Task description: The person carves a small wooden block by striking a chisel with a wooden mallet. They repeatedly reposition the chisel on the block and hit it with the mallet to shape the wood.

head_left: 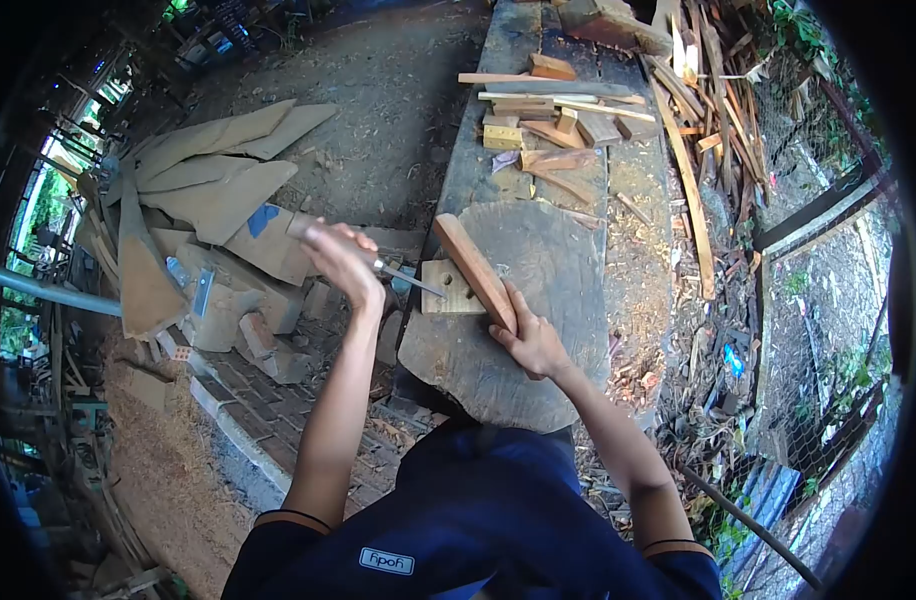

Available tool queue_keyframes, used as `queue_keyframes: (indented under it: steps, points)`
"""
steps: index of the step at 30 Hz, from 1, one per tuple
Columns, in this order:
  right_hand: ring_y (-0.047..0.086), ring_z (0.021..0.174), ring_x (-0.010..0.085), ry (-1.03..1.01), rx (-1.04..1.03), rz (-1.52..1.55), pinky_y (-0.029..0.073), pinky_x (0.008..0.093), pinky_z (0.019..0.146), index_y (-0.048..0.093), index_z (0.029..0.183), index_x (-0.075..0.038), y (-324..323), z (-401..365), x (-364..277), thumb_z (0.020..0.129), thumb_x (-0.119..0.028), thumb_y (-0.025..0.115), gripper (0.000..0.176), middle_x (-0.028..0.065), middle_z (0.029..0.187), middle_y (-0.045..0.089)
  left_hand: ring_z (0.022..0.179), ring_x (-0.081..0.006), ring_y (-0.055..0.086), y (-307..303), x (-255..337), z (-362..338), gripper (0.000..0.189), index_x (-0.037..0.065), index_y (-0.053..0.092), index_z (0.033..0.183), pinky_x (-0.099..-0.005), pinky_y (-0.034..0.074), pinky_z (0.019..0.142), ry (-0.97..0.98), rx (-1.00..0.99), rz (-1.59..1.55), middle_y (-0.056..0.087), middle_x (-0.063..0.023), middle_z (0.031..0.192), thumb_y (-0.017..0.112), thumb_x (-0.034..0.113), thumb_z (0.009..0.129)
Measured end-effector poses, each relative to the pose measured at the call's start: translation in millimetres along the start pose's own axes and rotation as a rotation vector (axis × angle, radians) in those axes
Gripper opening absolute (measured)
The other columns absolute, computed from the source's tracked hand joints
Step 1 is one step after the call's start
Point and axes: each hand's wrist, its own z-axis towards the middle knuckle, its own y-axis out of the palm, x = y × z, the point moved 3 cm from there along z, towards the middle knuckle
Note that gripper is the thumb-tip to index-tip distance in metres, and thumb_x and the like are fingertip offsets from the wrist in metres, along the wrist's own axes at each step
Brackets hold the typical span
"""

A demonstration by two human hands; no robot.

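Note:
My left hand [340, 262], partly blurred, is wrapped round the handle of a chisel-like tool [410, 279]. Its thin metal shaft points right, with the tip over a small pale wood block [440, 303] that has dark holes in it. My right hand [530, 343] grips the lower end of a long reddish-brown wood bar [475, 268]. The bar slants up to the left and covers the right part of the block. Both pieces are on a thick, dark, rounded wood slab [548, 240].
Beyond the slab, a long plank bench [468, 150] holds sticks and offcuts, among them a yellowish holed block [503, 137]. Large boards [213, 190] lean at the left. Scrap wood [723, 120] and wire mesh [828, 300] stand at the right.

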Motion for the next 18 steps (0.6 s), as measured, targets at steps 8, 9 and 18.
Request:
queue_keyframes:
  steps: [8,9,18]
  points:
    - [0.059,0.1,0.0482,0.029,0.052,-0.012,0.045,0.0523,0.091,0.015,0.151,-0.021,4,2,6,0.086,-0.041,0.057,0.08,0.029,0.107,0.063,0.093,-0.0201,0.061,-25,22,-7,0.034,0.004,0.041,0.123,-0.0324,0.05,0.08,0.08,-0.26,0.096,0.058,-0.0123,0.108,0.054,0.024,0.098]
    - [0.06,0.1,0.0482,0.035,0.061,-0.004,0.045,0.0522,0.091,0.015,0.151,-0.02,5,2,7,0.086,-0.041,0.057,0.079,0.0297,0.107,0.063,0.093,-0.0201,0.061,-26,28,-6,0.034,0.004,0.041,0.123,-0.0324,0.05,0.08,0.079,-0.256,0.096,0.058,-0.0123,0.108,0.054,0.024,0.098]
    - [0.058,0.104,0.0481,0.023,0.093,0.02,0.045,0.0502,0.093,0.017,0.15,-0.02,5,5,7,0.085,-0.04,0.059,0.08,0.0303,0.111,0.062,0.073,-0.014,0.055,-12,27,-15,0.019,0.006,0.05,0.091,-0.0322,0.049,0.061,0.092,0.025,-0.009,0.054,-0.004,0.082,0.063,0.019,0.086]
